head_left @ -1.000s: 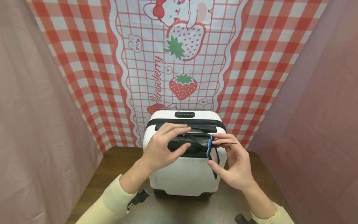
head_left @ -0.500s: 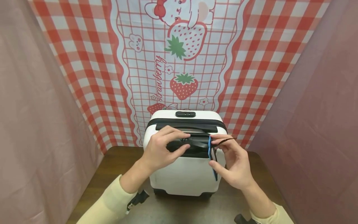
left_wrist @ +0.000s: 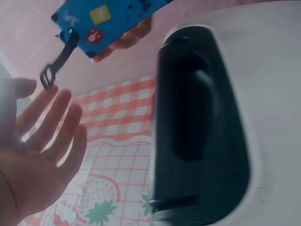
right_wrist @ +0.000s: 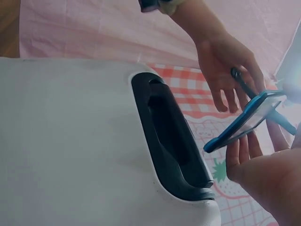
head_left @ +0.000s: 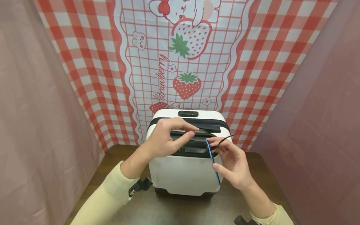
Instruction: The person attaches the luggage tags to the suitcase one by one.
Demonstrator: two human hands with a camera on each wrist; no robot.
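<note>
At four o'clock over the white suitcase point(head_left: 184, 175), my right grip point(head_left: 237, 163) is pinching the blue tag point(left_wrist: 115, 26), apparently steadying its strap point(left_wrist: 63, 57) for my loosely parted, seemingly empty left grip point(head_left: 163, 140).

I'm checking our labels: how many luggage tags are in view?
1: a blue luggage tag, held in the right hand near the white suitcase; others could be hidden behind it.

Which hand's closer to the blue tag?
Right. The right hand holds the blue tag; the left hand is off the tag, to its left in the head view, near the end of its black strap.
</note>
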